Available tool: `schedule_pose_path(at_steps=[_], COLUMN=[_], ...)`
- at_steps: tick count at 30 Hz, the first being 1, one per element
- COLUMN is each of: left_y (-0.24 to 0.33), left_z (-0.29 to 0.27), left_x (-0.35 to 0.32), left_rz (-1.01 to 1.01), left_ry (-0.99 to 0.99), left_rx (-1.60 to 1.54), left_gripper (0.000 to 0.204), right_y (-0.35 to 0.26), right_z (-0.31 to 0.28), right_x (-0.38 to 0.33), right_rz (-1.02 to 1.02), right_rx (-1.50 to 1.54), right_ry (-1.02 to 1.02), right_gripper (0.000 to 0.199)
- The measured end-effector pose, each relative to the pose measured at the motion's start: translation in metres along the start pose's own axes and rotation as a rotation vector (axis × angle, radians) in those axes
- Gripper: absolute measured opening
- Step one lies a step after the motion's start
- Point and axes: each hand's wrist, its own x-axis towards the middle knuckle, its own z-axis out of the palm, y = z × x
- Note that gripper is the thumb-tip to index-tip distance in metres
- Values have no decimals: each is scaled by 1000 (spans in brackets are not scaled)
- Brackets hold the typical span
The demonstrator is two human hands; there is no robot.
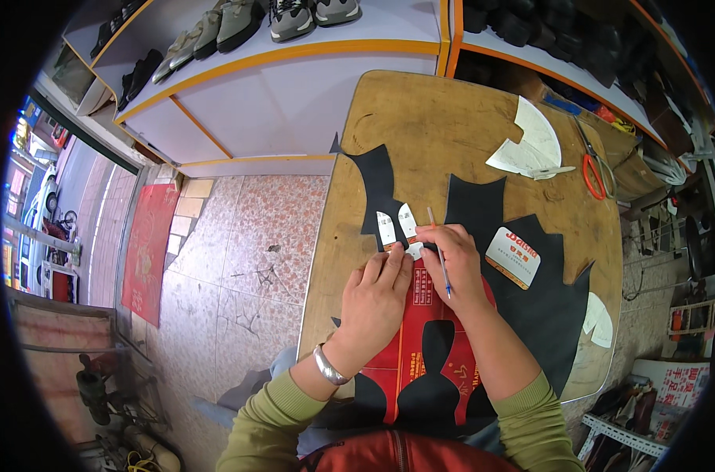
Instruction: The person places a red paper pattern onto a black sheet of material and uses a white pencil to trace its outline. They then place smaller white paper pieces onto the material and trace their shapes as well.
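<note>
My left hand, with a silver bangle at its wrist, pinches the lower end of a small white forked card pattern. My right hand has its thumb and forefinger at the same card's lower end, and a slim pen is tucked through its fingers. The card's lower part is partly hidden by my fingertips. Below my hands lies a red printed sheet with dark cut pieces on it. Dark leather-like material spreads to the right, with a printed white card on top.
On the wooden table are a large white paper pattern, scissors with orange handles, and a smaller white pattern at the right edge. Shelves of shoes stand behind. A red mat lies by the doorway.
</note>
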Motion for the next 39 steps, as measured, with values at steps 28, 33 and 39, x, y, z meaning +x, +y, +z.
schedule_pose_path(at_steps=[28,33,39], left_y=[-11,-9,-7], left_z=[8,6,5], left_x=[-1,-3,-3], left_rz=[-40,-5,18], left_ry=[75,65,73], left_rx=[-72,-57,-89], left_gripper=[33,34,33], right_y=[-4,-2,-2], right_z=[-7,-6,-6], right_x=[0,0,1], right_rz=[94,88,18], right_rx=[100,108,63], right_ry=[-35,-32,-48], right_gripper=[24,27,28])
